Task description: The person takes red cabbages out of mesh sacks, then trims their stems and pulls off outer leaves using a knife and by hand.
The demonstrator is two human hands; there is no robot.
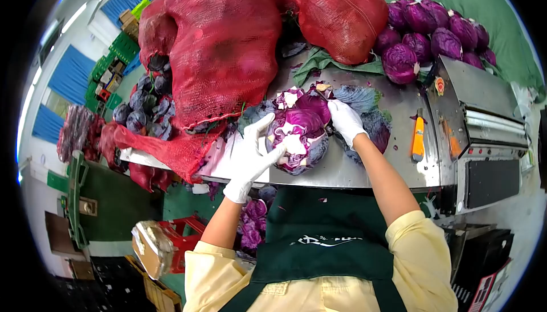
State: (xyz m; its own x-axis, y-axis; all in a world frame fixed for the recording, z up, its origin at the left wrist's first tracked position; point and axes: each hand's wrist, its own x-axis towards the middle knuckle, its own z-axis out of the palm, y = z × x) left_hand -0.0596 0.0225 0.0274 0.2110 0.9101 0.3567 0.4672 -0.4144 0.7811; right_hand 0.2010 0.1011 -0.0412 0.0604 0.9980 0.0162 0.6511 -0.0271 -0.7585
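Observation:
A red cabbage [299, 135] with cut white stem parts sits on the metal table near its front edge. My left hand [253, 155], in a white glove, is at its left side with thumb and fingers spread apart, the thumb near the cut stem. Gloved too, my right hand [346, 121] is closed at the cabbage's upper right, by its outer leaves; what its fingers grip there is too small to make out. Loose dark outer leaves [370, 121] lie just right of the cabbage, partly behind my right hand.
Large red mesh sacks [222, 44] stand at the back left. Purple cabbages [419, 44] are piled at the back right. An orange-handled knife [419, 138] lies on the metal table [399, 167], left of a wrapping machine [490, 124]. Unpeeled cabbages [142, 104] are at left.

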